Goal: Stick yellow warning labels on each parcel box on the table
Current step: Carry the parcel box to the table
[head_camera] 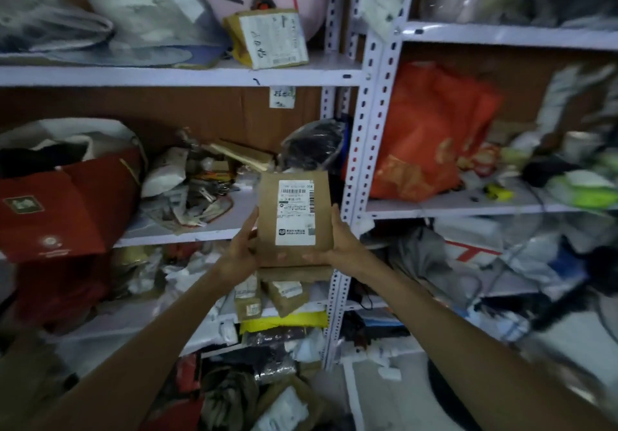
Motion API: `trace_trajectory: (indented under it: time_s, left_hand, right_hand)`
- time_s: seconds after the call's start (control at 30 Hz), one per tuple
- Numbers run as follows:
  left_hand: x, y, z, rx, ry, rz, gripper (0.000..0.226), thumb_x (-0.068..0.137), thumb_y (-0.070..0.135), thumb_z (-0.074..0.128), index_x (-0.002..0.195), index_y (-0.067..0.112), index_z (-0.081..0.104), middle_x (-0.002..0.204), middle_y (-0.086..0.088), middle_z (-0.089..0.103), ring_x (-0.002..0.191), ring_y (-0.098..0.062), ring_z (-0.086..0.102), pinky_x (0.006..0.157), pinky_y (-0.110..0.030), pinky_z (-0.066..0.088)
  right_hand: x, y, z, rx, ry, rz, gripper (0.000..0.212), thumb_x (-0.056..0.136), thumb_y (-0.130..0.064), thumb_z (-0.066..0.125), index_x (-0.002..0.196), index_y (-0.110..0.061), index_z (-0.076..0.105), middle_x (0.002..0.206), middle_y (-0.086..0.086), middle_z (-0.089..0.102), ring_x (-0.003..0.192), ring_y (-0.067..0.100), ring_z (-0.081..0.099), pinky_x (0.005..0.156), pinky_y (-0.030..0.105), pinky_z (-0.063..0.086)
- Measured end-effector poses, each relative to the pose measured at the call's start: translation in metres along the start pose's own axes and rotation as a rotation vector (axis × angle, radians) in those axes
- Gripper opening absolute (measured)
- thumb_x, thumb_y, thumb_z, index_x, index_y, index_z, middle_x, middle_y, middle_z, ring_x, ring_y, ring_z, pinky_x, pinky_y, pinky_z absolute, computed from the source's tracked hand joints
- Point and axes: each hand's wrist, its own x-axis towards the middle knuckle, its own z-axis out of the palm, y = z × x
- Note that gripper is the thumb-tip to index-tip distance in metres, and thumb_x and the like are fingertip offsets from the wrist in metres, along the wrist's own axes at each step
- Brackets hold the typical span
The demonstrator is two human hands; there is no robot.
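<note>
I hold a small brown parcel box (294, 218) upright in front of the shelves, its white shipping label facing me. My left hand (241, 246) grips its left edge, thumb up along the side. My right hand (337, 241) grips its right edge and lower corner. Another brown box (296, 273) shows just under the held one; I cannot tell whether I hold it too. Two more small brown parcels (284, 295) stand on the shelf below. A brown parcel with a white label (271, 39) sits on the upper shelf. No yellow warning labels are visible.
White metal shelving (357, 149) fills the view, crammed with bags and parcels. A red box (57, 206) sits at left, an orange bag (431, 132) at right, a yellow package (284, 320) below the parcels. Clutter covers the floor.
</note>
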Motion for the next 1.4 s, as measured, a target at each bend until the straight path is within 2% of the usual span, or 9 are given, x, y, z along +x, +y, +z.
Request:
trace_trajectory:
  time_s: [0.1,0.23,0.43,0.57,0.73,0.87,1.03,1.23,1.4]
  left_hand:
    - [-0.012,0.004,0.018,-0.027,-0.136,0.027,0.102,0.076,-0.007,0.071,0.152,0.022,0.011,0.134,-0.006,0.049,0.114,-0.02,0.053,0.075,-0.018,0.054]
    - [-0.032,0.034,0.073,-0.04,-0.37,0.066,0.102,0.075,0.014,0.077,0.151,0.033,0.011,0.125,0.02,0.049,0.104,-0.001,0.056,0.073,-0.014,0.051]
    - [-0.081,0.086,0.206,-0.079,-0.696,0.112,0.111,0.074,0.012,0.081,0.153,0.033,0.005,0.144,-0.001,0.046,0.121,-0.028,0.055,0.1,-0.041,0.046]
    - [-0.142,0.121,0.313,-0.087,-0.898,0.261,0.106,0.071,0.007,0.082,0.151,0.033,0.018,0.138,0.004,0.052,0.116,-0.01,0.056,0.084,-0.017,0.051]
    - [-0.266,0.18,0.446,-0.041,-1.273,0.398,0.131,0.046,0.033,0.094,0.153,0.028,0.017,0.139,0.014,0.049,0.123,-0.005,0.051,0.102,-0.026,0.043]
    - [-0.408,0.226,0.539,-0.051,-1.515,0.501,0.116,0.063,0.01,0.087,0.153,0.027,0.016,0.134,0.019,0.044,0.123,0.001,0.045,0.095,-0.012,0.035]
    - [-0.597,0.26,0.608,-0.084,-1.814,0.62,0.108,0.068,0.001,0.083,0.152,0.022,0.018,0.126,0.018,0.04,0.12,0.0,0.04,0.075,0.008,0.031]
    - [-0.786,0.278,0.633,-0.1,-2.193,0.769,0.11,0.067,0.011,0.084,0.153,0.019,0.016,0.143,0.012,0.038,0.13,-0.007,0.039,0.101,-0.014,0.041]
    - [-0.884,0.283,0.641,-0.083,-2.41,0.85,0.118,0.064,0.019,0.088,0.154,0.026,0.012,0.148,0.009,0.041,0.132,-0.006,0.038,0.111,-0.04,0.037]
  right_hand:
    - [-0.052,0.002,0.0,0.048,0.126,0.061,0.124,0.075,-0.015,0.082,0.153,-0.021,-0.015,0.156,0.0,0.026,0.143,0.019,0.029,0.112,0.04,0.038]
    - [-0.141,0.011,-0.013,0.113,0.311,0.081,0.112,0.085,-0.001,0.069,0.151,-0.018,-0.02,0.154,0.002,0.03,0.136,0.015,0.038,0.093,0.011,0.047]
    - [-0.298,0.035,-0.066,0.077,0.692,0.2,0.114,0.074,-0.008,0.081,0.153,-0.022,0.001,0.145,0.004,0.045,0.129,0.018,0.05,0.103,0.044,0.048]
    - [-0.428,0.047,-0.087,0.066,0.994,0.243,0.072,0.091,0.013,0.052,0.142,-0.023,0.016,0.132,-0.002,0.05,0.106,-0.006,0.06,0.082,0.012,0.052]
    - [-0.619,0.053,-0.072,-0.086,1.343,0.272,0.111,0.067,-0.024,0.086,0.147,-0.041,0.011,0.148,0.007,0.043,0.133,0.025,0.045,0.112,0.046,0.036]
    - [-0.771,0.036,-0.04,0.077,1.649,0.351,0.106,0.067,-0.003,0.083,0.149,-0.014,0.017,0.136,-0.001,0.055,0.124,0.013,0.055,0.103,0.042,0.048]
    - [-0.932,0.015,0.034,0.117,1.994,0.461,0.098,0.063,-0.004,0.082,0.139,-0.027,0.025,0.129,0.004,0.059,0.117,0.019,0.06,0.095,0.039,0.053]
    - [-1.047,-0.016,0.134,0.074,2.346,0.556,0.087,0.066,0.003,0.075,0.135,-0.018,0.026,0.117,0.003,0.061,0.094,0.004,0.067,0.07,0.021,0.056]
    - [-1.096,-0.034,0.184,0.031,2.559,0.666,0.078,0.071,0.011,0.076,0.129,-0.015,0.031,0.113,0.002,0.06,0.099,0.009,0.065,0.076,0.019,0.055]
